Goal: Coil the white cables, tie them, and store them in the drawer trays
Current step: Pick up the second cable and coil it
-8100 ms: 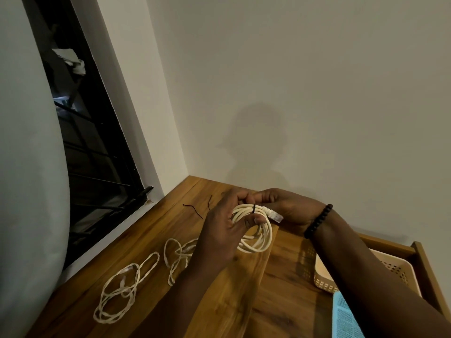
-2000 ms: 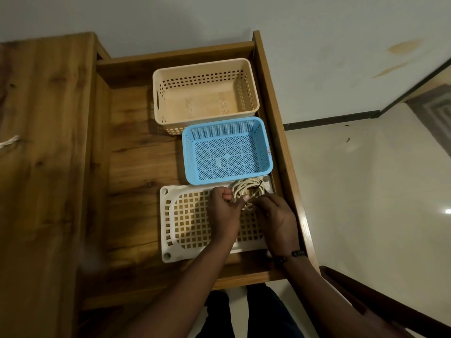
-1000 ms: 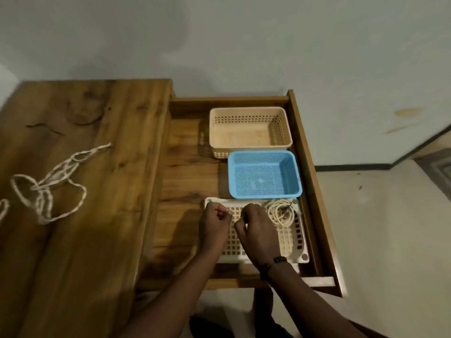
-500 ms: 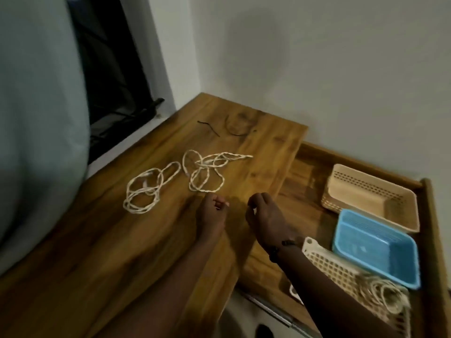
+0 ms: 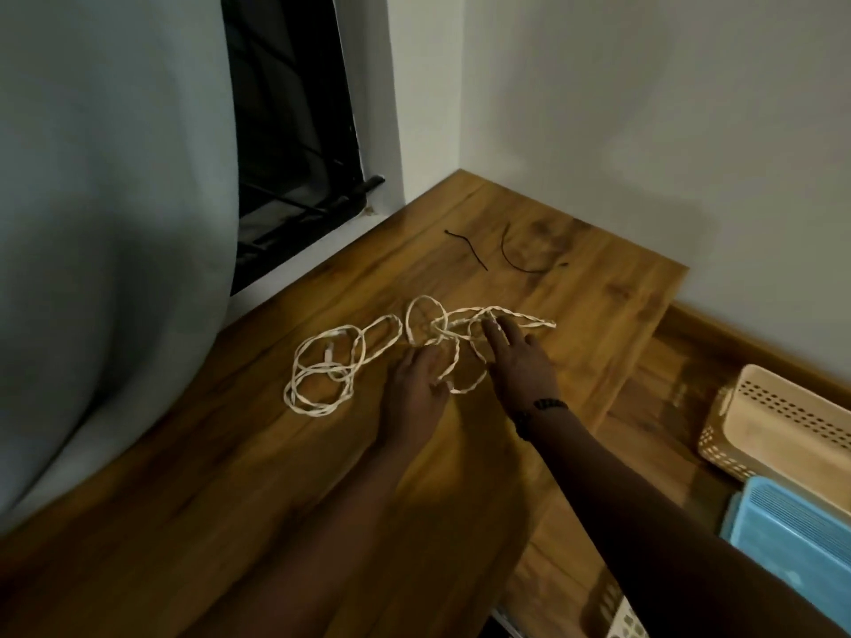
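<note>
Head view: both hands, left (image 5: 416, 379) and right (image 5: 518, 361), have moved from drawer to braided cable (image 5: 460, 343); grips apart.

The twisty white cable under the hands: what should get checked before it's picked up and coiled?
1. Both hands on it: ok. The left hand and right hand rest on the twisted white cable.
2. Firm grip: cannot tell; the fingers lie flat over it.
3. Clear of the other loose white cable: cannot tell; their loops nearly meet.
4. Ties ready: ok. Two thin black ties lie behind on the wooden tabletop.
5. Room to store: ok for the beige perforated plastic basket, which looks empty; the blue mesh plastic tray is only partly in view.
</note>
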